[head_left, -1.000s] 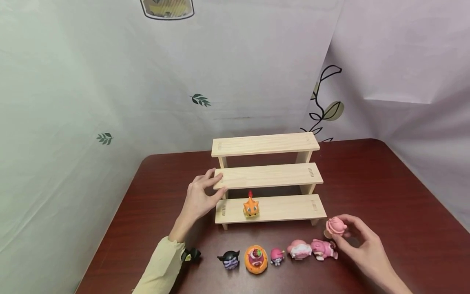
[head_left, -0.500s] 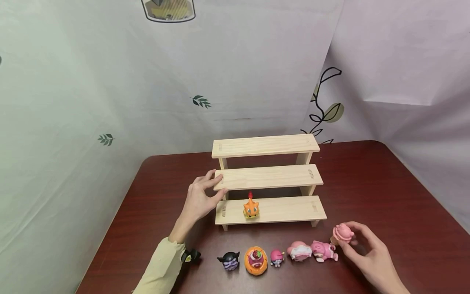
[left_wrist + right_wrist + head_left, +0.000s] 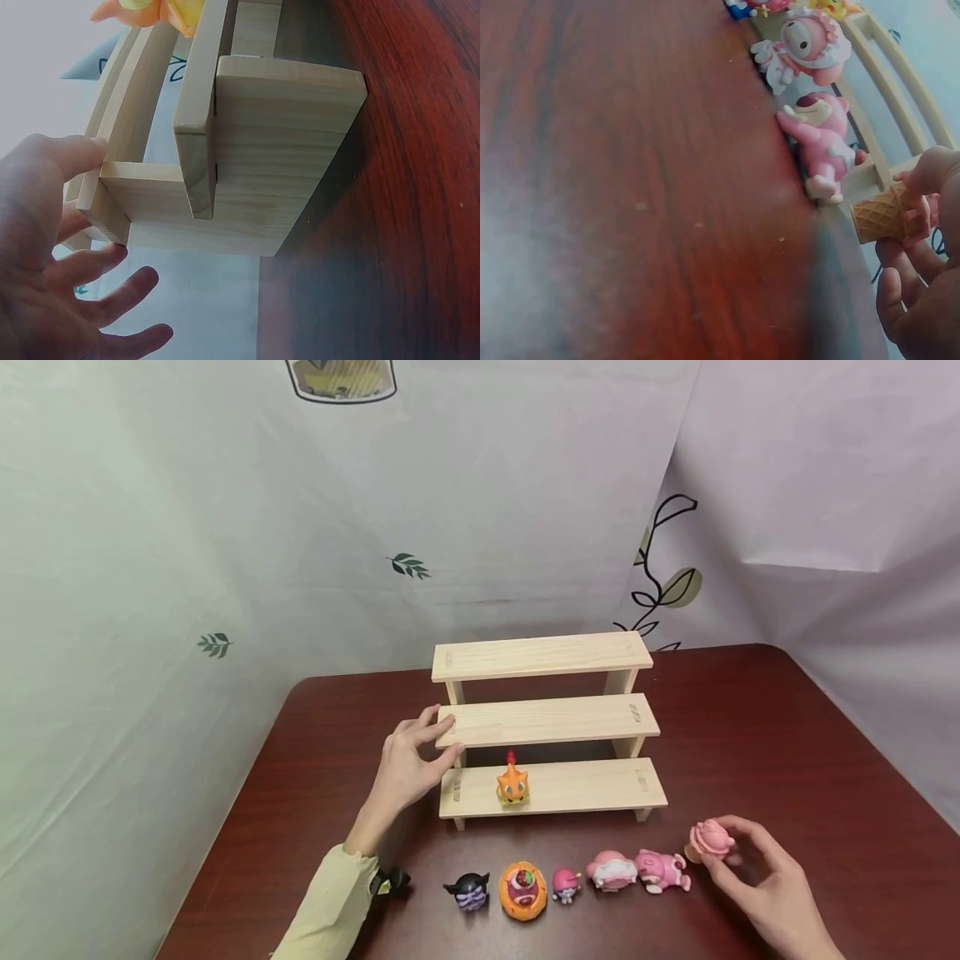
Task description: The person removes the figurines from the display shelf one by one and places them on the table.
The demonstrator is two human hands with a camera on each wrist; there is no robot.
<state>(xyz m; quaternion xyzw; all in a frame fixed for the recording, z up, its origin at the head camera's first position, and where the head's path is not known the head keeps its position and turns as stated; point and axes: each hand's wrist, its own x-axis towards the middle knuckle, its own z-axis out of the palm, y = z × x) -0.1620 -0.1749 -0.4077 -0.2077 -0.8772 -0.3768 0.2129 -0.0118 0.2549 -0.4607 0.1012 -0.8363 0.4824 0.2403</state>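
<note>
My left hand (image 3: pixel 405 768) pinches the left end of the middle tier of a three-tier pale wooden display shelf (image 3: pixel 551 720). In the left wrist view its thumb and index finger grip the board's end, while the other fingers spread apart. My right hand (image 3: pixel 776 881) holds a pink ice cream cone toy (image 3: pixel 711 840) between thumb and fingers, right of the shelf's front corner. The right wrist view shows its tan waffle cone (image 3: pixel 881 217) pointing away from the palm. Nearest to it lies a pink bear figurine (image 3: pixel 660 871). An orange figurine (image 3: pixel 513 787) with a red-tipped tail sits on the lowest tier.
Along the table front stand a pink-and-white figurine (image 3: pixel 612 871), a small pink-capped figurine (image 3: pixel 566 885), an orange ring-shaped toy (image 3: pixel 510 906) and a black-and-purple figurine (image 3: pixel 470 893). A black toy (image 3: pixel 390 882) lies by the left sleeve. A printed cloth (image 3: pixel 525 510) hangs behind the table (image 3: pixel 787 735).
My right hand has moved right and slightly toward me, carrying the ice cream cone toy away from the shelf's corner. The left hand stays on the middle tier.
</note>
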